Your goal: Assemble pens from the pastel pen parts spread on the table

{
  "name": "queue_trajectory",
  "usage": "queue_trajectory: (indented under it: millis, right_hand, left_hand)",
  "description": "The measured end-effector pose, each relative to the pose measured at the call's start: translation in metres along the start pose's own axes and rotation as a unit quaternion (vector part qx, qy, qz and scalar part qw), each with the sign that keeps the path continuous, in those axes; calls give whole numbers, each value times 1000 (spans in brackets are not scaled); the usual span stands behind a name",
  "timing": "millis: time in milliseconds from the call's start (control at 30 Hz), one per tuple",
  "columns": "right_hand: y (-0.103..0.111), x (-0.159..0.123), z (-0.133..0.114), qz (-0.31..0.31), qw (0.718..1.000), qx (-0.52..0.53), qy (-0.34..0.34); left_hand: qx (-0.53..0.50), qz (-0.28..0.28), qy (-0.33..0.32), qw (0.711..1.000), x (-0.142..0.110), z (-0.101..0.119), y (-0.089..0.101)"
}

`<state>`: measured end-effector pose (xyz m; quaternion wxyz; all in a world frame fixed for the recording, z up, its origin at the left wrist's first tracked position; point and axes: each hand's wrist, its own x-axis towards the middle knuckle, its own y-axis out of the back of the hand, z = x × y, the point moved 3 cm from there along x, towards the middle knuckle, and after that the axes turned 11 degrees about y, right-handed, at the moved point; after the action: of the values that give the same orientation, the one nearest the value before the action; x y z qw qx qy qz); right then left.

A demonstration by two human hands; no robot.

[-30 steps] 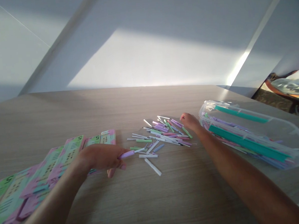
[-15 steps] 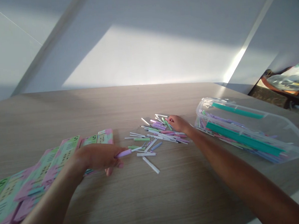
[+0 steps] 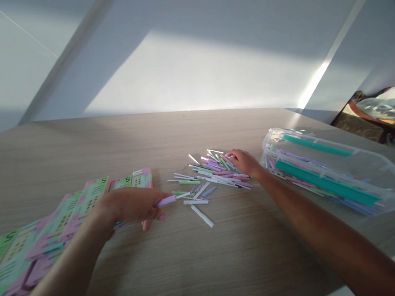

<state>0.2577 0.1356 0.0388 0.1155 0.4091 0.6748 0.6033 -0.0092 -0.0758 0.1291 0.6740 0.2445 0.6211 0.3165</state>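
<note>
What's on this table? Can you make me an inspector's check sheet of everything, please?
Surface: a wood-look table, with sunlight and shadow across it.
Job's things: the left hand pinches a lilac stick; the right hand touches a pile of coloured sticks.
Clutter: a white stick lies apart from the pile; printed cards with 5s fan out on the left; a clear plastic box holds teal strips.
Grippers: none, only the two bare hands.
Cables: nothing seen.
Surroundings: a pale wall; a plastic bag far right.
</note>
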Motion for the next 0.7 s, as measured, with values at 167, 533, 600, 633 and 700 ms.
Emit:
queue_trajectory:
  millis: [167,533,600,633,700]
  right_hand:
    - [14,-14,8,31,999,6,-29]
    - [30,-54,41,112,988,34,-100]
    - [36,-59,50,134,982,75,-112]
    - [39,-61,54,148,977,99,-120]
    - [42,-64,58,162,970,125,-130]
  left_hand:
    - [7,-4,-4,1000,0,2,1]
    - [21,16,40,999,5,-6,0]
    - [20,18,36,999,8,-8,0]
    - [20,20,37,999,10,-9,0]
    - [17,20,32,999,11,-10,-1]
